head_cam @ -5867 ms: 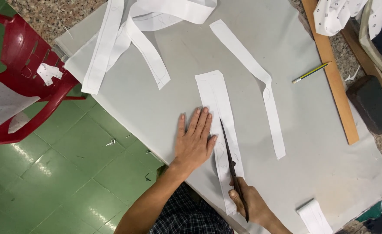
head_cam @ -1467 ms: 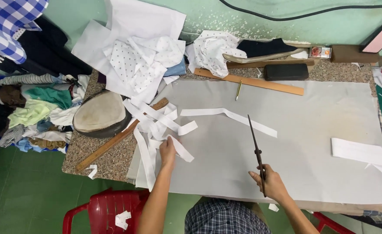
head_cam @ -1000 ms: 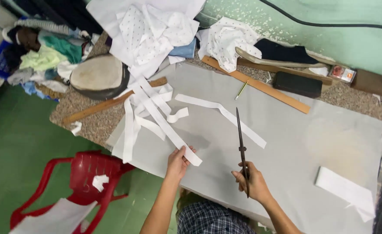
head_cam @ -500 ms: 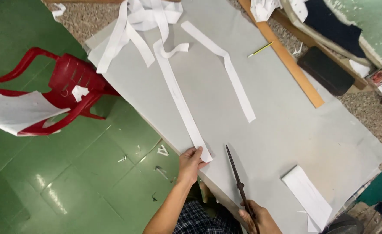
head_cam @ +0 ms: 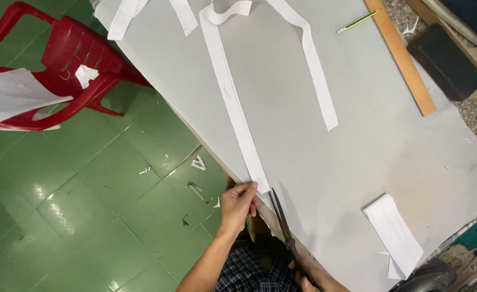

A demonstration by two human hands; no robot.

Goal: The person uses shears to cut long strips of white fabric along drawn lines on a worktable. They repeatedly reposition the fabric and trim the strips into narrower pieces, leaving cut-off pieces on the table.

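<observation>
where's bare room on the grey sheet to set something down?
Biggest free patch: grey sheet between the shorter white strip, the wooden ruler and the folded white piece. Narrower lane between the two strips. Crowded at the near edge: left hand on the long strip, scissors beside it, and the top strip pile.

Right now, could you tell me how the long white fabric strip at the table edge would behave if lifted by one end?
The long white fabric strip looks thin and lies flat, so it would probably droop limply. It seems light; the left hand pinches its end with fingertips alone.
</observation>
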